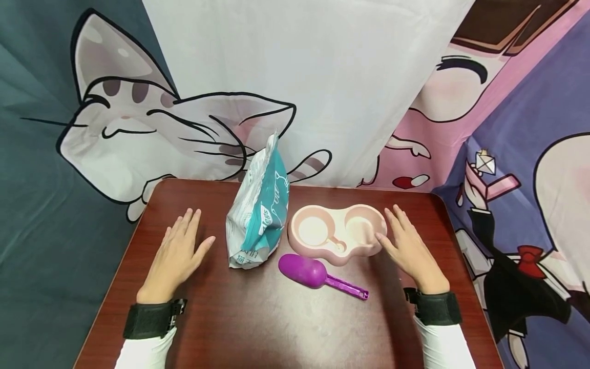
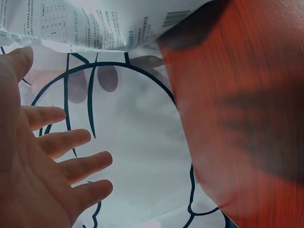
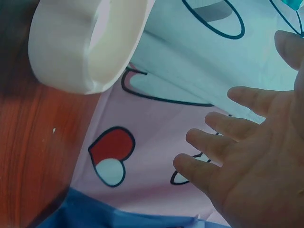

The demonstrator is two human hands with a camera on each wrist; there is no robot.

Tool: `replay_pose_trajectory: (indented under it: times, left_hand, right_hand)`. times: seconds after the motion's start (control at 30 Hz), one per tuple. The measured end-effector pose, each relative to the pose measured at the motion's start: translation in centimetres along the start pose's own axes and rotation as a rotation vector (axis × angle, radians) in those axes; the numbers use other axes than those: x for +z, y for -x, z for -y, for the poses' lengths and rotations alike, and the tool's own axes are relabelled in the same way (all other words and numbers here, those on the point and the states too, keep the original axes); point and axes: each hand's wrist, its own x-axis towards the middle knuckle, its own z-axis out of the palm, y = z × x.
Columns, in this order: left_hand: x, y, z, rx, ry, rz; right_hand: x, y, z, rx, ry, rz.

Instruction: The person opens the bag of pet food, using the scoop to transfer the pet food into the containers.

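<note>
A teal and white bag [image 1: 265, 210] stands upright on the table, with printed text and a barcode on the side seen in the left wrist view. To its right is a pink double-bowl pet feeder [image 1: 338, 256] with two round hollows. A purple scoop [image 1: 313, 272] lies in front of the feeder, its handle pointing right. My left hand [image 1: 177, 253] is left of the bag, fingers spread and holding nothing. On the other side, my right hand [image 1: 410, 248] is beside the feeder's right end with straight fingers; whether the fingertips touch it I cannot tell.
The brown wooden table [image 1: 276, 328] has rounded back corners. Behind it hangs a cloth [image 1: 313, 61] printed with a cartoon cat and figures, reaching the table's back edge. Black straps [image 1: 149, 320] circle both wrists.
</note>
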Motion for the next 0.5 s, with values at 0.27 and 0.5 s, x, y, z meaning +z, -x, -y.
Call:
replay_pose_trajectory:
  times: [0.27, 0.5]
  left_hand:
    - [-0.4, -0.5, -0.8, 0.053, -0.008, -0.044]
    - [-0.8, -1.3, -1.6, 0.073, -0.021, -0.064]
  right_hand:
    - [0.8, -0.9, 0.7, -0.047, -0.034, -0.009]
    - [1.1, -1.8, 1.9, -0.062, -0.055, 0.003]
